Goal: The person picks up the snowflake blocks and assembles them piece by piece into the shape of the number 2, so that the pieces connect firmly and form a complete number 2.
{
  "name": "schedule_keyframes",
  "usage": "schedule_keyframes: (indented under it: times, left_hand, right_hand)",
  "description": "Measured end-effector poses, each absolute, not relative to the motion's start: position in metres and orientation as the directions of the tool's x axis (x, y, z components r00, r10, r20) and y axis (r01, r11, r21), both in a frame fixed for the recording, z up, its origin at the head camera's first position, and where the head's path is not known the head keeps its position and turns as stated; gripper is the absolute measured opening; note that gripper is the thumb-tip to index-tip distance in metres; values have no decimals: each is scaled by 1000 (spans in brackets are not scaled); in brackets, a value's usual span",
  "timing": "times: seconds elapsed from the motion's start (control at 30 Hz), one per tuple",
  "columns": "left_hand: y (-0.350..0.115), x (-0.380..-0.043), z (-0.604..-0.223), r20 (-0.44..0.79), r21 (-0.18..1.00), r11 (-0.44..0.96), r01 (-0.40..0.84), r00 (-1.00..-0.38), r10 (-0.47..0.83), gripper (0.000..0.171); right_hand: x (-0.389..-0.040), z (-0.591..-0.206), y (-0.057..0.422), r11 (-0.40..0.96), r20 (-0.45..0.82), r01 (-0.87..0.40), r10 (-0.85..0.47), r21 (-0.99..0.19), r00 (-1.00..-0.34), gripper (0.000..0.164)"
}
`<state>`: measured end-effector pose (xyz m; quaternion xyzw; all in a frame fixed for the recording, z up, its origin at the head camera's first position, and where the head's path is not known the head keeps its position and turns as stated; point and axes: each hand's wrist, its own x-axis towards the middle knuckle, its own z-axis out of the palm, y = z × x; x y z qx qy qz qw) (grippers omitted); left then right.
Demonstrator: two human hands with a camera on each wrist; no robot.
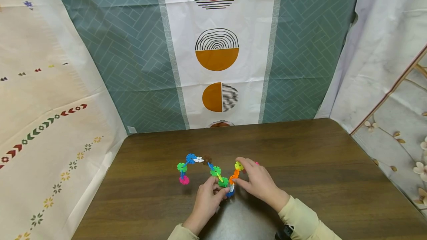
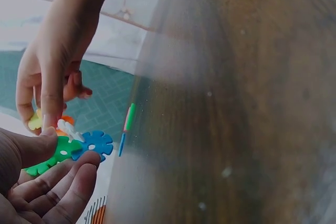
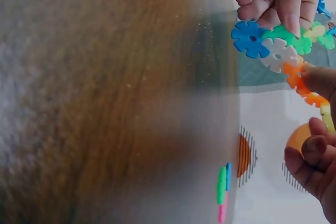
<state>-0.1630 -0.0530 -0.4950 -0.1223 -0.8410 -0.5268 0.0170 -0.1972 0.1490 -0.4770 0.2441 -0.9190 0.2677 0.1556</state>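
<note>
A chain of notched plastic snowflake discs runs across the table in front of me. My left hand point(image 1: 206, 199) pinches a green disc point(image 2: 62, 149) between thumb and fingers. Joined to that disc is a blue disc point(image 3: 251, 39), and a white disc point(image 3: 279, 55) links the blue one to orange discs point(image 3: 297, 80). My right hand point(image 1: 261, 182) grips the orange and yellow stretch, its thumb on an orange disc. A yellow disc point(image 1: 238, 166) shows by its fingertips. Some pieces beyond are partly hidden behind this hand.
The chain's left part bends over the table, with a brown disc point(image 1: 207, 159), a blue disc point(image 1: 191, 158) and a pink disc point(image 1: 184, 180) at its end. The brown wooden table point(image 1: 140, 210) meets a patterned cloth point(image 1: 140, 66) at the back, with cloths along both sides.
</note>
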Motion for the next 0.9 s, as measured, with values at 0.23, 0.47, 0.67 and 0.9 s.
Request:
schedule_keyframes:
  times: [0.23, 0.47, 0.67, 0.9]
  left_hand:
    - [-54, -163, -496, 167, 878, 417, 234, -967, 192, 21]
    - [-53, -162, -496, 162, 879, 418, 230, -968, 193, 21]
    - [-53, -162, -496, 159, 879, 421, 226, -969, 188, 20]
    - [-54, -161, -497, 158, 879, 421, 224, -970, 186, 17]
  right_hand:
    - [-200, -481, 150, 670, 401, -565, -404, -483, -822, 61]
    - [-202, -482, 152, 611, 353, -582, -464, -537, -812, 57]
    - [-203, -481, 151, 604, 347, -591, -480, -535, -806, 53]
    - [-203, -480, 150, 613, 338, -591, -487, -524, -805, 46]
